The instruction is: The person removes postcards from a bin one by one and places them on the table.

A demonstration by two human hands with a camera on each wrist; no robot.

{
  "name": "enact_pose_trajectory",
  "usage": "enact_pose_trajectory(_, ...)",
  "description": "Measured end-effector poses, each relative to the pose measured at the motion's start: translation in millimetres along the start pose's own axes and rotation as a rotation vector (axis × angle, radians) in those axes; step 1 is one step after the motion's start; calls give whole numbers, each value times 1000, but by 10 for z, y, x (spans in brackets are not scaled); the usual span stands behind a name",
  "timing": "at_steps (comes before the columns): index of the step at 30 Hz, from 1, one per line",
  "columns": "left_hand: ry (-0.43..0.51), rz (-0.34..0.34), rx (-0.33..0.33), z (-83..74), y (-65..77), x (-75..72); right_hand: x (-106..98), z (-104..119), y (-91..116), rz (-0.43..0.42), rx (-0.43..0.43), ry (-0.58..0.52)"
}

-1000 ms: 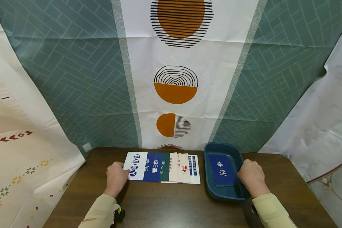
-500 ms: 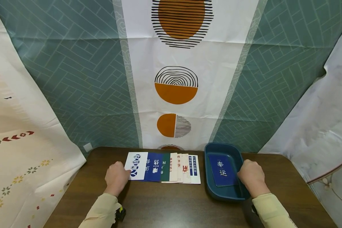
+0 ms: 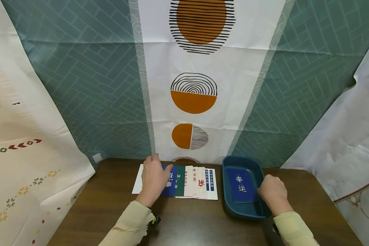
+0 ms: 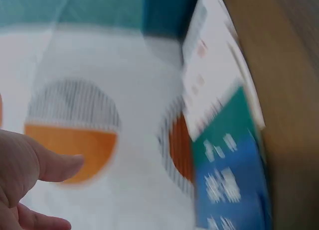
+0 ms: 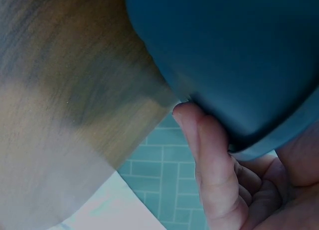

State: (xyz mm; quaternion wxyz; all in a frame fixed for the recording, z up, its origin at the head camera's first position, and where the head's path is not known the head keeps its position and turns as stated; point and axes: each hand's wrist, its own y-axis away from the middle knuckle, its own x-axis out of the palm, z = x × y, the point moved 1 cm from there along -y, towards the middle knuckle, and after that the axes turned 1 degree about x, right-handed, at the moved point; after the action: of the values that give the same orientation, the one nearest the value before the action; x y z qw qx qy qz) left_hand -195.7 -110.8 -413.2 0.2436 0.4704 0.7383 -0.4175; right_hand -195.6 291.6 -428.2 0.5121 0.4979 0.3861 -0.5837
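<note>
My left hand [image 3: 154,179] hovers over the left end of a row of overlapping printed cards, fingers and thumb spread with nothing between them. It covers much of the white card [image 3: 137,184] and overlaps the blue card [image 3: 171,186]. To the right follow a green card [image 3: 179,181], cream cards [image 3: 188,181] and a white one with blue blocks [image 3: 212,186]. The left wrist view shows my thumb [image 4: 55,163] apart from the cards. My right hand [image 3: 274,193] grips the right rim of a blue tray [image 3: 244,214], fingers [image 5: 214,165] against its outer wall.
Inside the tray lies a dark blue card [image 3: 247,196] with two light characters. The brown table [image 3: 184,222] ends at the back against a patterned cloth [image 3: 117,102]. White cloths [image 3: 335,153] hang at both sides.
My left hand has let go of the white card's left edge, risen and moved right over the row, its fingers spreading. My right hand keeps its grip on the tray.
</note>
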Motion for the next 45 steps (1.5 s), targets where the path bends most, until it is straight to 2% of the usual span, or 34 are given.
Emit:
enact_pose_trajectory(3, 59, -6, 51, -289, 18, 39, 6, -10, -8, -11, 0, -4)
enact_pose_trajectory(9, 118, 41, 124, -787, 125, 180, 3, -13, -17, -15, -2, 6)
enact_pose_trajectory(13, 148, 71, 166, -1049, 223, 307, 3, -12, -1, -2, 4, 4)
enact_pose_trajectory(18, 184, 121, 207, -1303, 353, 451, 10, -7, 14, 9, 15, 1)
enact_pose_trajectory(25, 195, 196, 257, -1550, 516, 634, 19, -17, 12, 2, 13, 3)
enact_pose_trajectory(35, 232, 347, 242, -1799, 723, 890, -6, -18, 6, 22, 7, 20)
enact_pose_trajectory(39, 240, 369, 253, -1857, 777, 983, 5, -17, 0, 21, 8, 24)
enact_pose_trajectory(45, 176, 371, 285, -1923, 843, 1140, 13, -18, -2, 1, -14, 20)
